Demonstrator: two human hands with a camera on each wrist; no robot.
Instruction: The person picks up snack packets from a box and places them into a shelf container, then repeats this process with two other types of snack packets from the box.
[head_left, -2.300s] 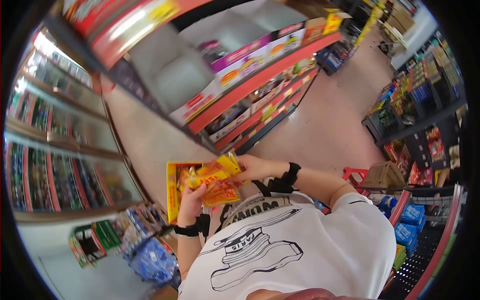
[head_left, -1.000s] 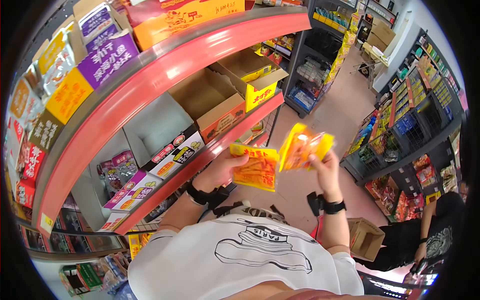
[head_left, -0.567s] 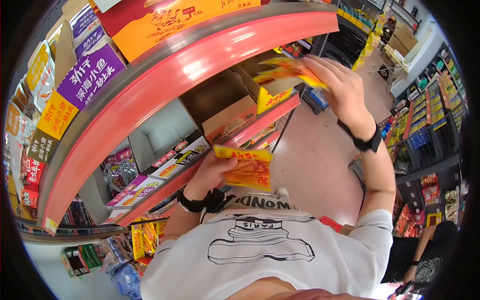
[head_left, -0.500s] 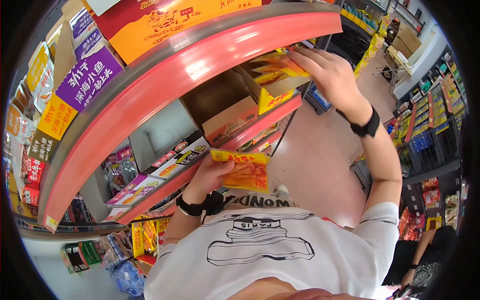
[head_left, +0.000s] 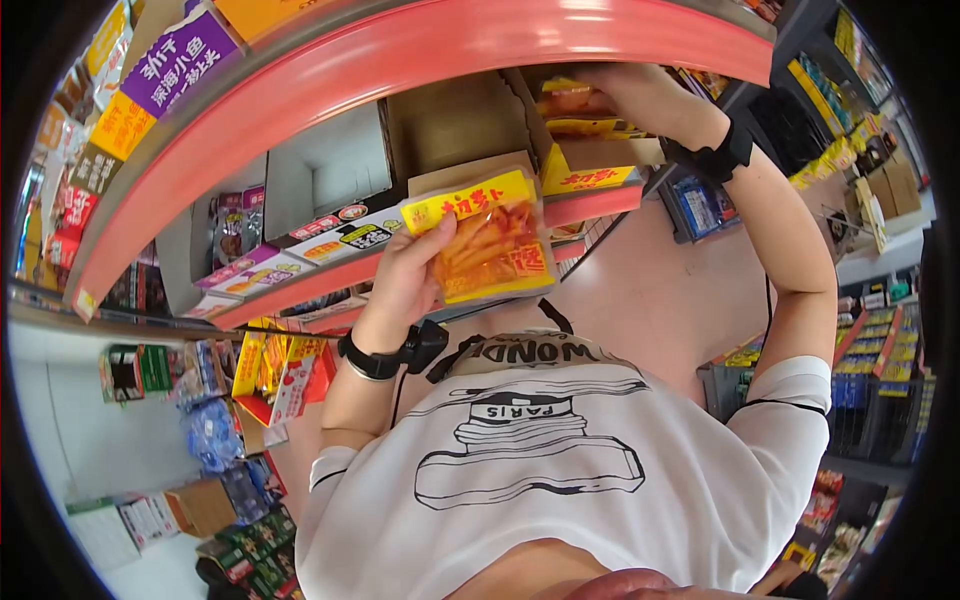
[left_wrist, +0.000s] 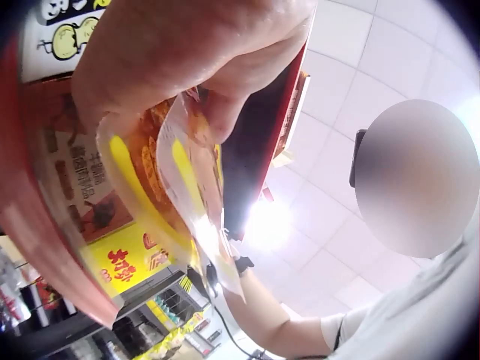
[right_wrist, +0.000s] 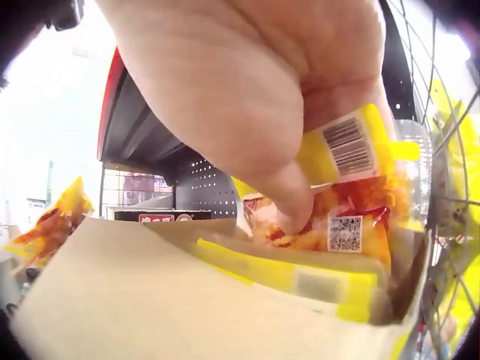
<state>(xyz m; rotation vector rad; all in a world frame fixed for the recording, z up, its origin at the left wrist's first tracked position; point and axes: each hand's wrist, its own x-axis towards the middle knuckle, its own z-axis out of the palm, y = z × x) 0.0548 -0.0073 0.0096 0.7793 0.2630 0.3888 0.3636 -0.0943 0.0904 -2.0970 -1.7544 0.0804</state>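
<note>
My left hand (head_left: pixel 408 270) pinches the left edge of yellow and orange snack packets (head_left: pixel 495 240), held upright in front of the shelf; the left wrist view shows at least two packets (left_wrist: pixel 154 165) together. My right hand (right_wrist: pixel 262 82) reaches into an open cardboard box (right_wrist: pixel 150 292) on the shelf and holds a similar packet (right_wrist: pixel 345 195), thumb on its front. Another packet (right_wrist: pixel 300 277) lies in the box below it. In the head view the fingertips of my right hand (head_left: pixel 650 98) are hidden behind the upper shelf edge.
The upper shelf's red edge (head_left: pixel 420 50) curves above the boxes. An empty brown box (head_left: pixel 450 120) and a grey-white box (head_left: pixel 330 160) stand left of the packet box. Wire mesh (right_wrist: pixel 450 187) borders the box's right side.
My right hand has moved away from my left and into the box with its packet. My left hand's packets have risen nearer the shelf, and the view has shifted.
</note>
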